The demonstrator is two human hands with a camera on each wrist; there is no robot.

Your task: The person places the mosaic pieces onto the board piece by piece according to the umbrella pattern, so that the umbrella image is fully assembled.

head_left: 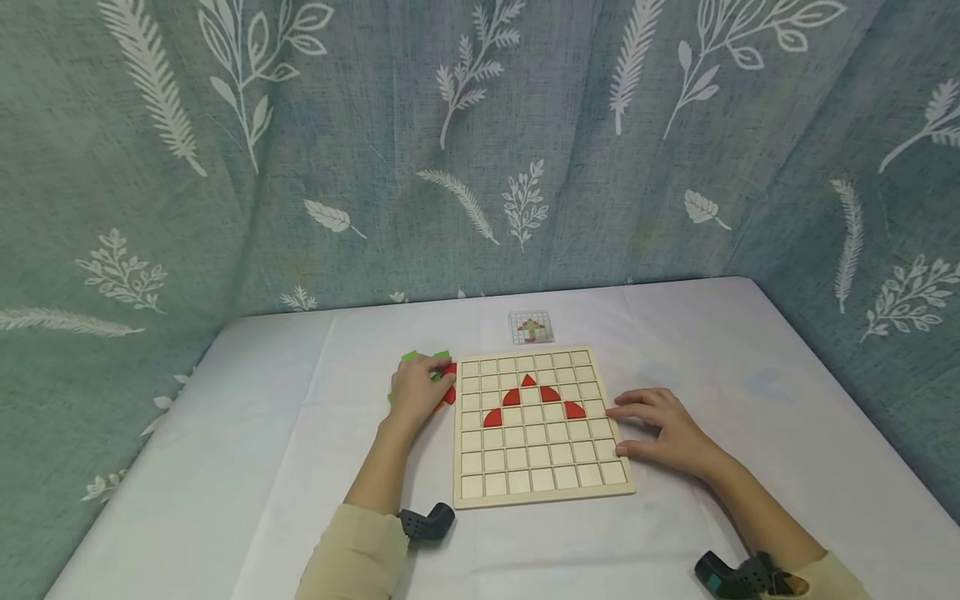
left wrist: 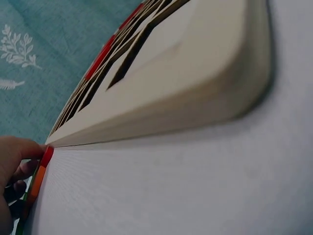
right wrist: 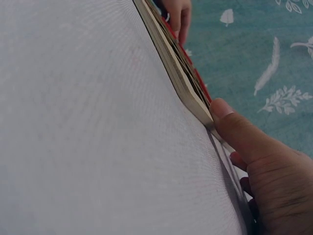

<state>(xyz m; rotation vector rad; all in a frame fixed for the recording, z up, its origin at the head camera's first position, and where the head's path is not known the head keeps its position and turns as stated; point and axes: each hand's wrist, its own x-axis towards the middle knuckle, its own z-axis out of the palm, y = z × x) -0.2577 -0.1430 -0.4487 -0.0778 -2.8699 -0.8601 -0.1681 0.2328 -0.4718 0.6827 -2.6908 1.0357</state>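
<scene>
A square wooden grid board (head_left: 525,481) lies on the table with several red pieces set in its cells: a small triangle (head_left: 528,381) at the top and rounded pieces (head_left: 550,393) stepping down both sides. My left hand (head_left: 417,389) is over a loose pile of green, red and orange pieces beside the board's left edge. Its fingertips meet a red piece (left wrist: 47,155), with an orange piece (left wrist: 36,185) below; whether they pinch it is hidden. At the right edge, my right hand (head_left: 670,432) spreads its fingers, and its thumb (right wrist: 222,108) touches the board's rim.
Behind the board lies a small pattern card (head_left: 531,327) showing a coloured figure on a grid. White cloth (head_left: 300,467) covers the table, and a leaf-patterned curtain (head_left: 480,150) hangs at the back and sides. Each wrist wears a dark camera device (head_left: 429,522).
</scene>
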